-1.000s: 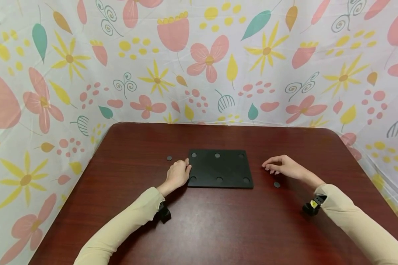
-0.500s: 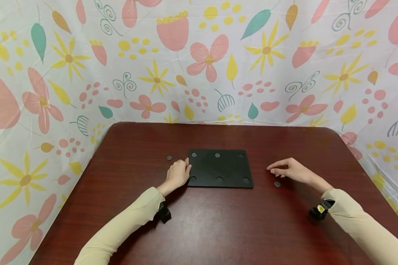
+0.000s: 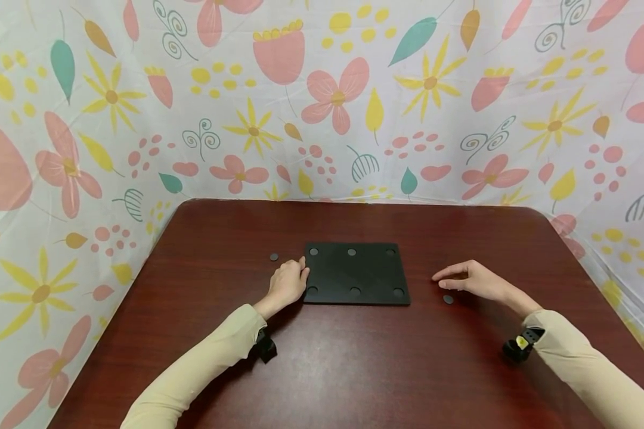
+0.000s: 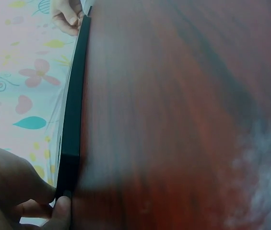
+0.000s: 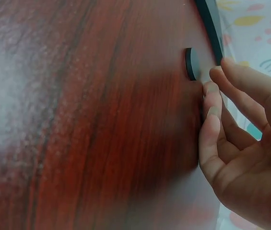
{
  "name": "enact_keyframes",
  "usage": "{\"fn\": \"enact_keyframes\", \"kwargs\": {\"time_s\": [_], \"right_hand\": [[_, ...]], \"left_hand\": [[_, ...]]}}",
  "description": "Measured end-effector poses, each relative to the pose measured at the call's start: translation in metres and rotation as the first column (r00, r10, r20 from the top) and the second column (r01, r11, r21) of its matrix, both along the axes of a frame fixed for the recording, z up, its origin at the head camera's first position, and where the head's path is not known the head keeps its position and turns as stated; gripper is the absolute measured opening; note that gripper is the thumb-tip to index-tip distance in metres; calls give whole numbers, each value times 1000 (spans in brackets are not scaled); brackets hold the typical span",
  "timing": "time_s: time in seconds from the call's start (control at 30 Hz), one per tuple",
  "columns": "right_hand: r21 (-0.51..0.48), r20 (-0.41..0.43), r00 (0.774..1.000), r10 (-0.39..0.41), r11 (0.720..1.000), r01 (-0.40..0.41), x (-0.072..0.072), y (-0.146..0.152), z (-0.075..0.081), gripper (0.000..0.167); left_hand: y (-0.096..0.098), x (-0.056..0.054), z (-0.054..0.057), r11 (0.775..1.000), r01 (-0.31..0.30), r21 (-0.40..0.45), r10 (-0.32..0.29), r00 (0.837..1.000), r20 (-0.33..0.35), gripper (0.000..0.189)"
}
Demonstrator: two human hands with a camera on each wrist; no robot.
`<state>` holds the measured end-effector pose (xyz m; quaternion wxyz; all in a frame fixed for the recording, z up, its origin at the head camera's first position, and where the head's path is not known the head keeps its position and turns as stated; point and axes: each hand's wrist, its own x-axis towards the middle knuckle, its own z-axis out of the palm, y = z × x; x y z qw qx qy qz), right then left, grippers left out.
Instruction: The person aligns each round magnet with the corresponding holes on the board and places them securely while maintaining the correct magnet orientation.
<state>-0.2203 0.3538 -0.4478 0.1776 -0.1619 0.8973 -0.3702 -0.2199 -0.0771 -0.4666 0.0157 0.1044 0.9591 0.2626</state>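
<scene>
A flat black rectangular board with several round recesses along its far and near sides lies mid-table. My left hand grips its left edge; in the left wrist view the thumb presses by the board's corner. My right hand hovers to the right of the board, fingers loosely bent, nothing between them. Just below its thumb lies a small dark disc, and in the right wrist view that disc stands apart from the fingertips, beyond them.
Another small dark disc rests on the table left of the board, beyond the left hand. The reddish-brown wooden table ends at a floral curtain at the back and sides. A black wrist camera hangs beneath the right sleeve.
My right hand has moved right, away from the board, then a little lower toward the near disc, its thumb spreading from the forefinger. The left hand and the board have stayed put.
</scene>
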Motion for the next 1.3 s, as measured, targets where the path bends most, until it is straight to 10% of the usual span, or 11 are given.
{"fn": "enact_keyframes", "kwargs": {"time_s": [1.3], "right_hand": [[-40,-14,996,89,995,-89,8,8,-5,37]], "left_hand": [[-2,0,-2,999,-9,45,9,1000,-5,39]]}}
